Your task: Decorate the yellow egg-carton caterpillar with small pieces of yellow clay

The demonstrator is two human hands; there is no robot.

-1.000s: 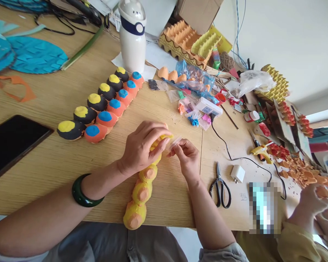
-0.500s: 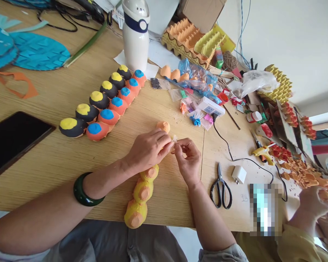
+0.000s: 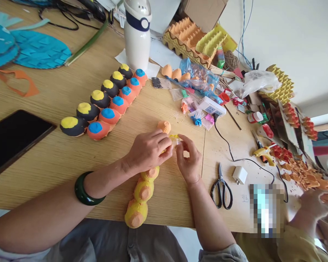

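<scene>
My left hand [image 3: 152,150] and my right hand [image 3: 190,158] meet over the table, pinching a small clear plastic packet [image 3: 175,139] with something yellow in it. Beneath my left hand runs an egg-carton strip [image 3: 143,191]. Its near bumps are coated yellow with bare orange tips, its far bump is plain orange, and my left hand hides the middle. Farther left lie two finished-looking strips side by side: a black strip with yellow caps [image 3: 88,111] and an orange strip with blue caps [image 3: 109,115].
Scissors [image 3: 221,191] and a white charger plug [image 3: 239,175] lie to the right. A power strip [image 3: 212,106] trails a black cable. A white bottle [image 3: 138,40] stands behind, a phone [image 3: 16,140] lies left. A co-worker's hand [image 3: 315,205] is at far right.
Both hands stay over the strip. The fingers of my right hand have shifted up and spread slightly, and more of the packet with its yellow content now shows between the hands.
</scene>
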